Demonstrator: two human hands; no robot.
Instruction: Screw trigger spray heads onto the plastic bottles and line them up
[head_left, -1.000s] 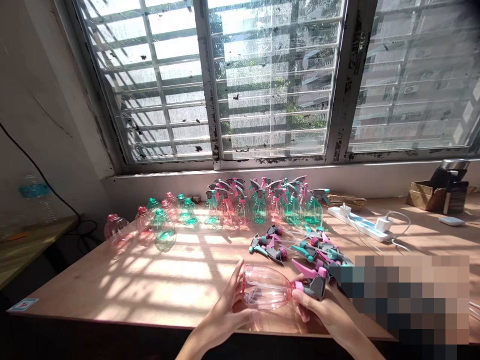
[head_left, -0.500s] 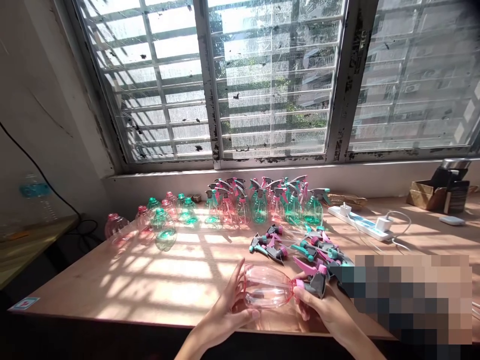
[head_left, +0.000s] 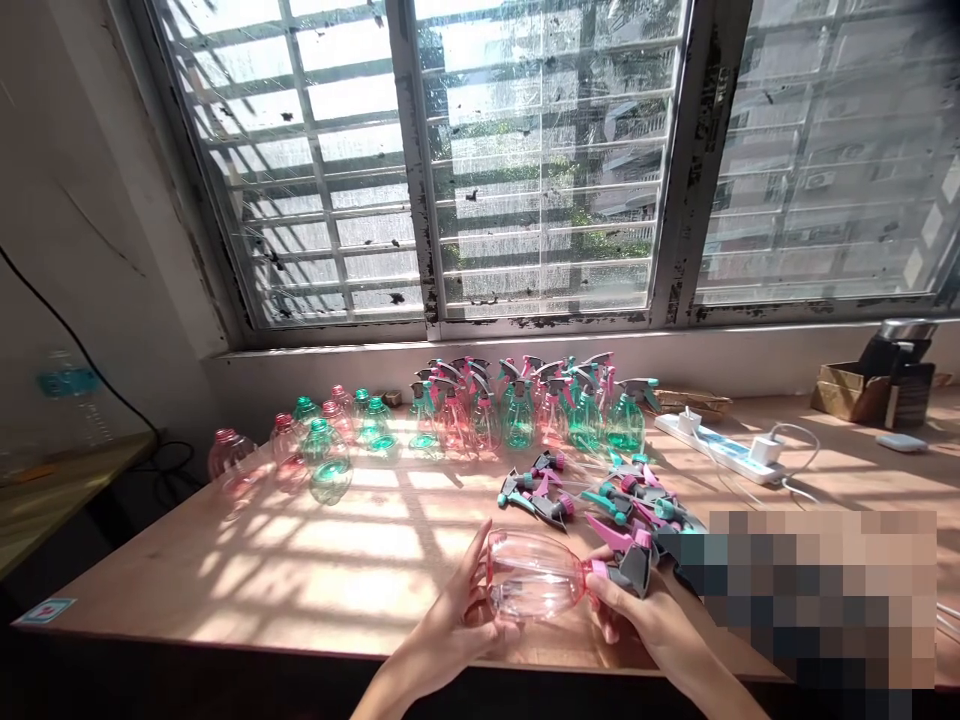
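Near the table's front edge, a clear pink spray bottle lies sideways between my hands, its base to the left. My left hand cups the base, thumb below and fingers behind. At the neck, my right hand grips the pink collar of a grey trigger sprayer, which sits at the bottle's mouth. How far it is screwed on I cannot tell. Just beyond lie several loose trigger sprayers, grey with pink or teal parts.
Several bottles with sprayers stand in rows by the window wall. Open-necked pink and green bottles stand at the left. A white power strip with plugged-in chargers lies at the right, near a cardboard box. A blurred patch covers the lower right.
Almost nothing differs. Both hands keep their hold on the bottle and sprayer, with only a very slight shift of the left thumb and of the view.
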